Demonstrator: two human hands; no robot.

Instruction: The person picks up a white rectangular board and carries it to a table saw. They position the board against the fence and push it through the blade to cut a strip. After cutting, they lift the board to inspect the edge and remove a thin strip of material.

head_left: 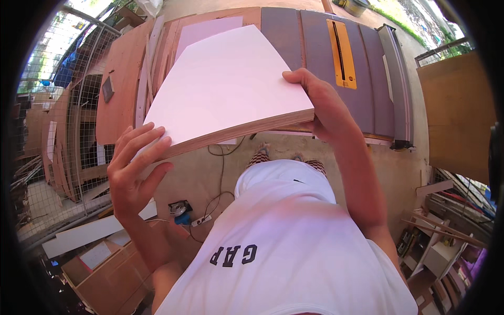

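Observation:
A thick plywood board with a white face and a brown layered edge is raised and tilted over the workbench. My right hand grips its right corner, thumb on the white face and the other fingers hidden beneath. At the near left corner, the fingers of my left hand lie over the white face. The left thumb shows just below the layered edge, so that corner sits between fingers and thumb. Behind the board is a table saw with a grey top and a yellow insert around a dark slot.
A grey fence rail runs along the saw's right side. Wooden panels lie to the left, by a wire mesh fence. A blue power tool, a power strip and cables are on the floor. Shelves with offcuts stand lower right.

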